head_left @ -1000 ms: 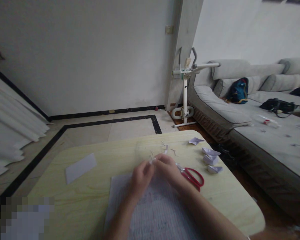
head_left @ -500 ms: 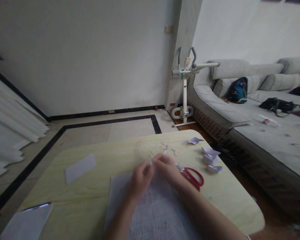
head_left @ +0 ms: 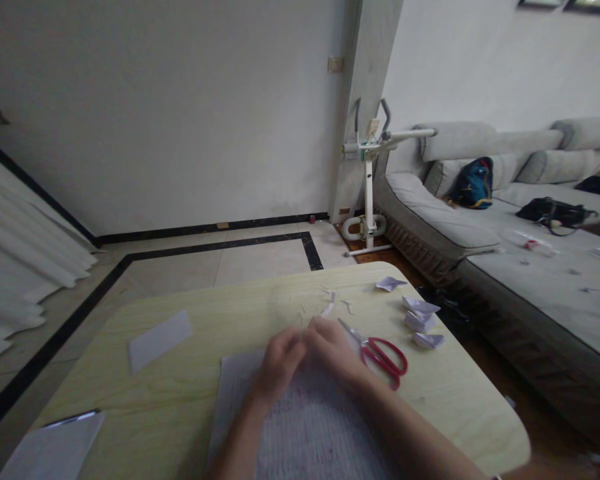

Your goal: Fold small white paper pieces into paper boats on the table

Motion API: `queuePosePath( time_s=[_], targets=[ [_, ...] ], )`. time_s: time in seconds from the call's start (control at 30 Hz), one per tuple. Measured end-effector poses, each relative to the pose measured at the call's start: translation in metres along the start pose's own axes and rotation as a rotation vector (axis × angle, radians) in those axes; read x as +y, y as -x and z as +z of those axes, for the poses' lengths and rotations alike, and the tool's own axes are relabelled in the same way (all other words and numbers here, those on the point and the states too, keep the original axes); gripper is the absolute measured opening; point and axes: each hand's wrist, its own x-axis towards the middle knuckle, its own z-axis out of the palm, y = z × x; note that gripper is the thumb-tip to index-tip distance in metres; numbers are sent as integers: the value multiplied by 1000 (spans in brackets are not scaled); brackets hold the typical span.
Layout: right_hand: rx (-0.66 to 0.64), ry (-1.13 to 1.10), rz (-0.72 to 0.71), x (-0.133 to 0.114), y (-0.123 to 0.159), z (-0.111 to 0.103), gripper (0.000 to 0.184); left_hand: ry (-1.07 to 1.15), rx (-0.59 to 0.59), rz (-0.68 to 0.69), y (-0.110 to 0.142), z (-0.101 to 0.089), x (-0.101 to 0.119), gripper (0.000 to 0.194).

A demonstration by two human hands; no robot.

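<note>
Both left hand and right hand are curled, grip unclear. Scissors lie right of the latter, pointing far-left.

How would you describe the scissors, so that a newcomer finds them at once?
On the table, find the right hand. Between it and the folded papers lie the scissors; among these things, only they have red handles.

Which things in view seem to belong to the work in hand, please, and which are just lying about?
Likely part of the work:
sheet beneath the left hand and right hand
paper scraps
red-handled scissors
folded paper pieces

Apparently just lying about:
blue backpack, on the sofa
black bag, also there
exercise machine
</note>
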Motion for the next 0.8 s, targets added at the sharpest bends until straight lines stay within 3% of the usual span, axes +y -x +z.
queuePosePath(
  time_s=[0.1,0.37,0.8],
  targets=[
    [-64,-61,16,0,-1,-2,23,10,42,-31,0,0,3,27],
    [-56,-115,13,1,-3,-2,23,7,160,-56,-4,2,7,27],
    [-76,-50,-14,-3,-3,-3,29,4,159,-47,-5,2,5,28]
  ],
)
